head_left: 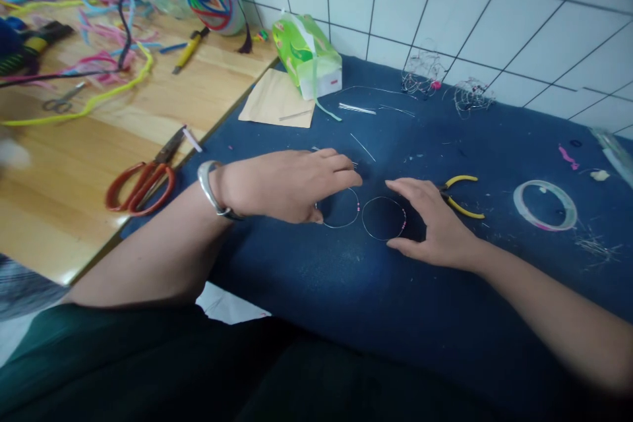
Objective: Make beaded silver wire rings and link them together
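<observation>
Two thin wire rings with small pink beads lie side by side on the dark blue mat (316, 287). Over the left wire ring (358, 208) is my left hand (297, 186), thumb and fingers apart, hiding part of that ring; whether it touches the wire I cannot tell. My right hand (430, 217) curves around the right side of the other wire ring (404, 224), thumb and fingers spread with a gap between them. Neither hand visibly grips anything. Just behind my right hand are yellow-handled pliers (465, 212), their jaws mostly hidden.
Red-handled scissors (141, 188) rest on the wooden table (59, 178) at left. A green tissue pack (306, 56) and brown paper (274, 99) lie behind. At right are a tape roll (519, 208) and wire scraps (598, 247); tangled wire (472, 95) sits by the tiled wall.
</observation>
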`<control>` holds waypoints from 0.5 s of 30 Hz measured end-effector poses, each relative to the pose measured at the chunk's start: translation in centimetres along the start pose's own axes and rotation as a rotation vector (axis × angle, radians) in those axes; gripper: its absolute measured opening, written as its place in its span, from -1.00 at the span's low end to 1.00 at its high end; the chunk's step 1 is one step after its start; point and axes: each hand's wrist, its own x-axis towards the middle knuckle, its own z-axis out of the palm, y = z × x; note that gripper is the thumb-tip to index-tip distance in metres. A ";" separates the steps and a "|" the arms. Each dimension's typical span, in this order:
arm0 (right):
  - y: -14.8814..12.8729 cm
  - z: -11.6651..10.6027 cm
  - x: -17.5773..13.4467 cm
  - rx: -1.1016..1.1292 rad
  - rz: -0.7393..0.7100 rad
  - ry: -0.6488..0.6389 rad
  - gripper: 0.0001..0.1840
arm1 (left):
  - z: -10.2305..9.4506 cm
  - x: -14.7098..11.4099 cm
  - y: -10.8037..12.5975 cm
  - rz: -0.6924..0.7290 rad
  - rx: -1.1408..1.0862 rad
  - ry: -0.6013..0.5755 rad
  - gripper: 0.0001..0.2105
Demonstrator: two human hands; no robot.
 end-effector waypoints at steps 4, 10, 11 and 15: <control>-0.1 0.3 -0.1 -0.062 0.091 -0.001 -0.11 | 0.1 -0.1 0.1 -0.098 -0.005 0.004 -0.39; -0.9 1.0 0.0 -0.232 0.121 -0.045 -0.05 | 0.9 1.0 1.7 -0.134 0.058 -0.018 -0.41; -1.0 1.1 0.1 -0.254 0.117 -0.052 -0.08 | 1.0 1.1 1.8 -0.135 0.069 -0.023 -0.43; -1.1 1.2 0.3 -0.288 0.099 -0.061 -0.19 | 0.8 1.2 1.7 -0.117 0.084 -0.048 -0.49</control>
